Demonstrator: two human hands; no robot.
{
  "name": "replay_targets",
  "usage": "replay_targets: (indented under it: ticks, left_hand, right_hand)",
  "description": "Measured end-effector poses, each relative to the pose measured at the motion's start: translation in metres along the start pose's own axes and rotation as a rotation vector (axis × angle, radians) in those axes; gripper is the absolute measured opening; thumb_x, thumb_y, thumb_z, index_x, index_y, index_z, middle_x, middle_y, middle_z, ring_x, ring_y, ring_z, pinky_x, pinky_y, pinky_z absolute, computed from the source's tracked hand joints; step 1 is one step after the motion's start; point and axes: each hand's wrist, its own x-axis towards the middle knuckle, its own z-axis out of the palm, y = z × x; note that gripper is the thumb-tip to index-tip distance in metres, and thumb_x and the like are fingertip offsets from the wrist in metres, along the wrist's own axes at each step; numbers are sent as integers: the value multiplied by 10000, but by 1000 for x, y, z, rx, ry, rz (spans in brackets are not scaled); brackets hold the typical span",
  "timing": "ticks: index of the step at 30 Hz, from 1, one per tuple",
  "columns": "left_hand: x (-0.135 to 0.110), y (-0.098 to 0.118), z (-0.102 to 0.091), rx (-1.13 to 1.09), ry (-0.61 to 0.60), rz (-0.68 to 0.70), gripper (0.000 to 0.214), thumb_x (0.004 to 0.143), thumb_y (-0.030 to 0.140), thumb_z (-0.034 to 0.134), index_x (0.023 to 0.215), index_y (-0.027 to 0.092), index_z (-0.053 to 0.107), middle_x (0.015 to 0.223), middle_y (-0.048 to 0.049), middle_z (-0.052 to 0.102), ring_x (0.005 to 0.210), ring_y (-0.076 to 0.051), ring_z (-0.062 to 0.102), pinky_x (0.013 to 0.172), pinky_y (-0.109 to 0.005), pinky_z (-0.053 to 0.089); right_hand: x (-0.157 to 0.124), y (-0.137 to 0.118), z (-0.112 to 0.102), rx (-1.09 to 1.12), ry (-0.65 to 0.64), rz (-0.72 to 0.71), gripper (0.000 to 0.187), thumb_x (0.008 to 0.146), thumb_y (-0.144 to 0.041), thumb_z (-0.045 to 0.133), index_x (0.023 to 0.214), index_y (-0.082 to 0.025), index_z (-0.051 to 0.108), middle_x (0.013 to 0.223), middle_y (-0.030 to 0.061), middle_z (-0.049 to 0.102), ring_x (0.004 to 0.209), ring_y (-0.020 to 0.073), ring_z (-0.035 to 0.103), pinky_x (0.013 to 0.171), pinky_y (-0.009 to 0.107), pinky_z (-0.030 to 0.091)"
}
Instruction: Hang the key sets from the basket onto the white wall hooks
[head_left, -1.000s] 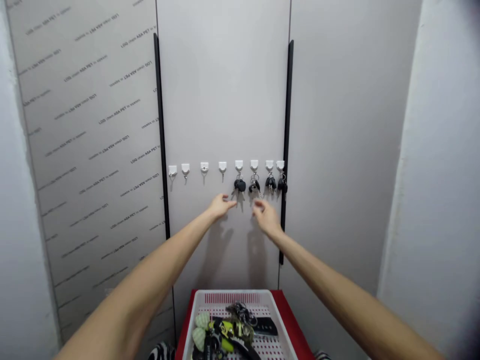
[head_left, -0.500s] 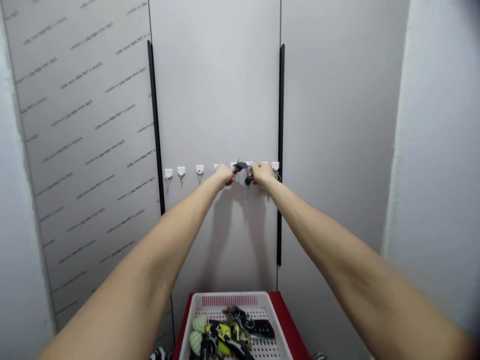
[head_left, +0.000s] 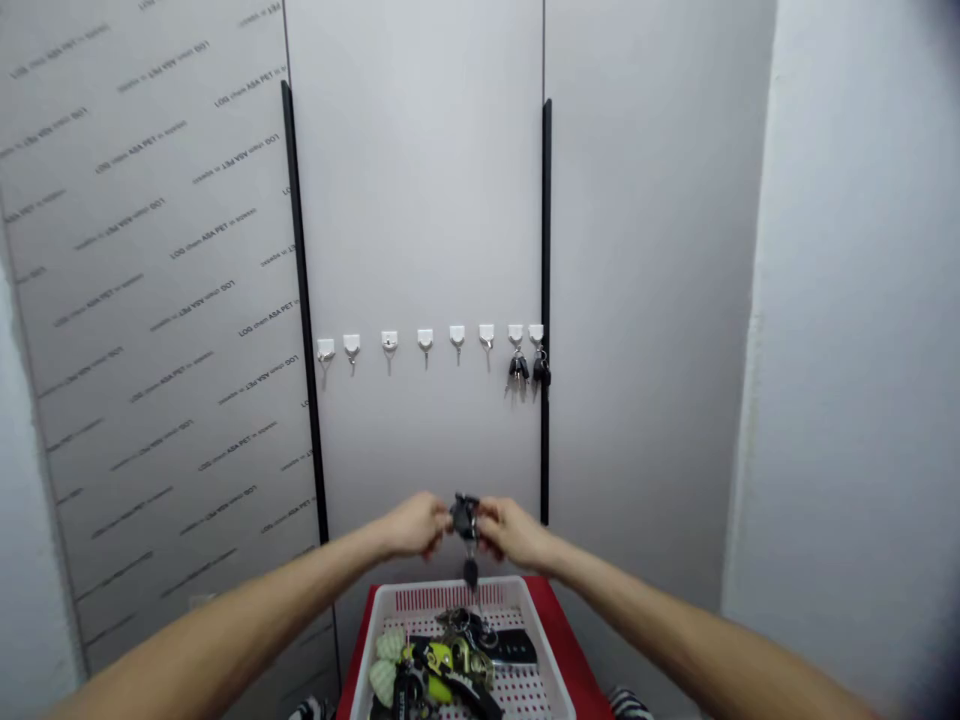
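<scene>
Dark Keys Are Held by Two Hands Above a White Basket

At the far left, a gray panel point(head_left: 172, 260) is covered with rows of small dark words. A long black strip point(head_left: 300, 290) is set along its right side. Next comes a pale middle panel point(head_left: 416, 200), and a row of eight white hooks point(head_left: 425, 338) is fixed across it.

Below the hooks, the left hand point(head_left: 415, 524) is reached in from the left. Its fingers are curled and closed on one side of a bunch of dark keys point(head_left: 464, 515). A white basket point(head_left: 427, 600) is placed lower down, on something red point(head_left: 566, 640). In it are piled, from left to right, pale green puffy things point(head_left: 386, 665), a bright yellow thing point(head_left: 440, 660), some metal rings point(head_left: 472, 655) and a flat black piece point(head_left: 514, 648).

The bunch is held up in the air, above the back edge of the basket. A round black tag point(head_left: 470, 573) is hung under it, near that edge. The bunch is small and blurred, so it cannot be told how many keys are held. On its other side, the right hand point(head_left: 514, 532) is closed too, and the bunch is pinched by its thumb and fingers.

Above the right hand, more keys point(head_left: 518, 368) are hung from the two end hooks. Another black strip point(head_left: 547, 230) is set there, then a plain gray panel point(head_left: 645, 250), and last a white wall point(head_left: 847, 300).
</scene>
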Motion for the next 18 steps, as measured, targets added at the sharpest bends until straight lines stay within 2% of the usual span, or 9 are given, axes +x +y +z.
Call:
replay_targets:
  ticks: [2, 4, 6, 8, 9, 10, 12, 14, 18]
  left_hand:
    - [4, -15, 19, 102, -42, -5, 191, 648, 199, 324, 629, 119, 497, 434, 30, 447, 403, -77, 429, 420, -190, 334]
    - [17, -11, 19, 207, 55, 49, 170, 616, 196, 382, 679, 119, 521, 527, 1, 520, 501, -95, 474, 486, -198, 357]
    - [38, 8, 7, 220, 223, 108, 223, 606, 198, 418, 785, 114, 520, 634, -32, 562, 588, -108, 497, 545, -200, 367]
    - [63, 36, -10, 128, 358, 132, 293, 633, 221, 407, 887, 98, 487, 710, -61, 573, 632, -111, 508, 568, -197, 373]
    - [77, 52, -17, 76, 419, 135, 319, 643, 235, 401, 921, 93, 470, 749, -74, 573, 650, -113, 511, 573, -197, 376]
    - [90, 67, -22, 25, 485, 133, 340, 647, 243, 403, 947, 92, 455, 788, -82, 568, 665, -113, 513, 576, -197, 377]
    - [114, 94, -28, -58, 591, 112, 383, 641, 254, 424, 987, 90, 427, 832, -90, 559, 681, -114, 516, 579, -199, 380]
    - [133, 115, -29, -110, 647, 91, 404, 620, 261, 462, 986, 92, 429, 806, -86, 565, 675, -119, 519, 573, -204, 383]
    - [152, 140, -33, -136, 668, 108, 213, 584, 241, 516, 742, 101, 543, 650, -65, 574, 639, -139, 525, 553, -217, 387]
  right_hand:
    - [-4, 21, 4, -78, -56, 62, 185, 640, -155, 361, 745, -124, 510, 447, -32, 469, 354, 49, 403, 360, 158, 320]
    - [4, 20, -17, -166, 96, 26, 185, 623, -167, 399, 748, -123, 527, 538, 4, 529, 434, 71, 460, 437, 187, 364]
    - [18, 4, -56, -211, 485, -74, 227, 622, -183, 416, 817, -131, 520, 743, 49, 562, 590, 92, 506, 576, 213, 388]
    - [34, -17, -99, -217, 886, -90, 275, 639, -234, 407, 884, -152, 499, 910, 66, 530, 746, 118, 502, 667, 233, 374]
    - [42, -26, -117, -231, 1011, -72, 308, 637, -267, 413, 915, -156, 486, 932, 66, 523, 774, 130, 498, 687, 243, 367]
    - [49, -33, -131, -248, 1072, -33, 325, 634, -286, 417, 925, -157, 484, 924, 67, 529, 782, 140, 499, 693, 252, 363]
    - [61, -41, -148, -297, 1064, 47, 329, 615, -308, 438, 899, -157, 505, 863, 69, 556, 780, 160, 504, 680, 259, 365]
    - [69, -42, -152, -348, 1007, 105, 302, 597, -314, 456, 846, -160, 532, 817, 70, 571, 779, 176, 506, 657, 259, 369]
    - [78, -41, -155, -385, 1024, 113, 240, 649, -295, 379, 751, -162, 550, 766, 66, 578, 758, 173, 509, 630, 251, 371]
